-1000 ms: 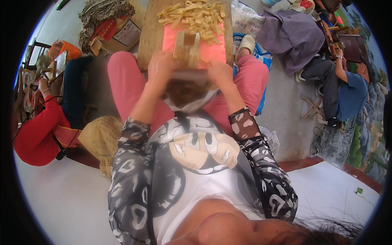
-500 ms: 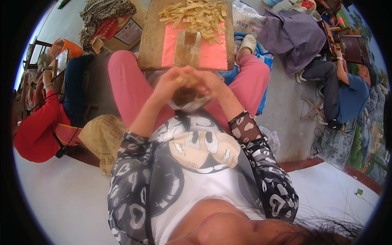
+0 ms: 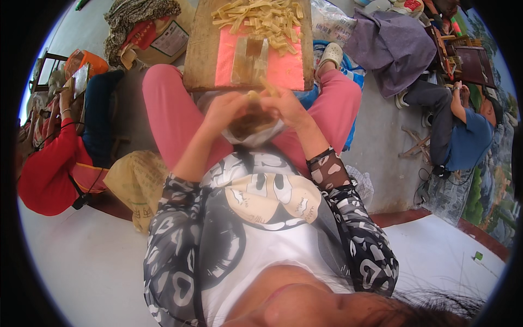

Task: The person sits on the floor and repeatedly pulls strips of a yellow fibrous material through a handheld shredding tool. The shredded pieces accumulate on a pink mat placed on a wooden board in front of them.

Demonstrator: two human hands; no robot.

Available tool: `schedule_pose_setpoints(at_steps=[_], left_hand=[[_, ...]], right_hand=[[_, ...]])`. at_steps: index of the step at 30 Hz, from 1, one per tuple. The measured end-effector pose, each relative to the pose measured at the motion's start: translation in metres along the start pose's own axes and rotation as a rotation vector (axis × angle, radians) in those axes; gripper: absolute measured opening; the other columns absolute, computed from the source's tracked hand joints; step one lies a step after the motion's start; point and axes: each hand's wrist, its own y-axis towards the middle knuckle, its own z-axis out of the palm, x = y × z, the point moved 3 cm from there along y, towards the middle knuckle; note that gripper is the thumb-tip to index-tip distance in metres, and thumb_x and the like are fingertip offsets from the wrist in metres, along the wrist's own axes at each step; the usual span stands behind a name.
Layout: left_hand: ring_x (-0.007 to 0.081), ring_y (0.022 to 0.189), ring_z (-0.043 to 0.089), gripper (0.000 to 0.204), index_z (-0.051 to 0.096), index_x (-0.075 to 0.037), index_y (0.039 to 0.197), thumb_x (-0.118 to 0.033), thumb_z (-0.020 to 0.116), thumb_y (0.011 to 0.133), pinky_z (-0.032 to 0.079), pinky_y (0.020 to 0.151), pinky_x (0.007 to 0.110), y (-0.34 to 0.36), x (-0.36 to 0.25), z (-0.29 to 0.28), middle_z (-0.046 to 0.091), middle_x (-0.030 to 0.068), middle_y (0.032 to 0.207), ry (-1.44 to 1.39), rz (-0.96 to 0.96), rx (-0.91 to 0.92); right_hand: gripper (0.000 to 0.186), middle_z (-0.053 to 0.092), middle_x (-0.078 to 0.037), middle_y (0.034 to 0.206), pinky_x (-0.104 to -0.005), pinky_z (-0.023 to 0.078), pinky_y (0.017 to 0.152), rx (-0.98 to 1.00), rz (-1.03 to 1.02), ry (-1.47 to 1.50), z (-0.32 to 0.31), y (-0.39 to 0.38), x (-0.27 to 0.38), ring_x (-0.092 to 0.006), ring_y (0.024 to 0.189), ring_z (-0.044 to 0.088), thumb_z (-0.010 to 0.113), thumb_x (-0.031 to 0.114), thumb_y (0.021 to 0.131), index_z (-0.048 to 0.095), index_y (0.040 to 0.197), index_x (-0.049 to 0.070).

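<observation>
My left hand [image 3: 229,109] and my right hand [image 3: 284,107] meet above my lap, fingers closed in pinches. From the right fingers a pale yellow strip [image 3: 269,86] pokes up towards the board; a bit of the same yellow shows at the left fingertips. Motion blurs the fingers somewhat. Below them, between my thighs, is a clear plastic bag [image 3: 260,137] with brownish contents. Just beyond my hands, a pink cloth [image 3: 289,73] lies on a wooden board [image 3: 201,54]. A clear-wrapped brownish block [image 3: 249,61] rests on the cloth, with a heap of yellow strips [image 3: 264,22] behind it.
A filled sack [image 3: 163,43] stands at the far left, a tan sack [image 3: 136,182] by my left elbow. Blue plastic bags [image 3: 353,82] lie beside my right leg. Seated people work on the left, in a red top [image 3: 49,177], and on the right, in a blue shirt [image 3: 471,139].
My hands have drawn slightly apart, and the yellow strip now sticks up from the right fingers. On the right, the seated person's hands have moved closer to their body.
</observation>
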Motion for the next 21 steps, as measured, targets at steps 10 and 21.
schedule_pose_setpoints(at_steps=[10, 21], left_hand=[[0.0051, 0.057, 0.047, 0.028, 0.058, -0.004, 0.075, -0.023, 0.05, 0.093, 0.037, 0.052, 0.02, -0.008, -0.005, 0.011, 0.052, -0.002, 0.063, 0.154, 0.085, 0.156], [0.0157, 0.06, 0.047, 0.022, 0.05, -0.002, 0.071, -0.014, 0.043, 0.089, 0.045, 0.066, 0.032, -0.014, -0.014, 0.032, 0.05, 0.0064, 0.065, -0.628, -0.08, 0.218]], right_hand=[[0.025, 0.057, 0.001, 0.075, -0.0163, 0.04, 0.054, 0.02, 0.025, -0.342, 0.027, -0.007, 0.009, -0.0028, 0.065, 0.05, 0.067, 0.023, 0.085, 0.057, 0.098, 0.004], [0.016, 0.058, -0.003, 0.07, -0.0225, 0.051, 0.053, 0.152, 0.063, 0.21, 0.019, 0.001, -0.01, -0.0087, 0.055, 0.056, 0.063, 0.016, 0.086, 0.052, 0.086, 0.005]])
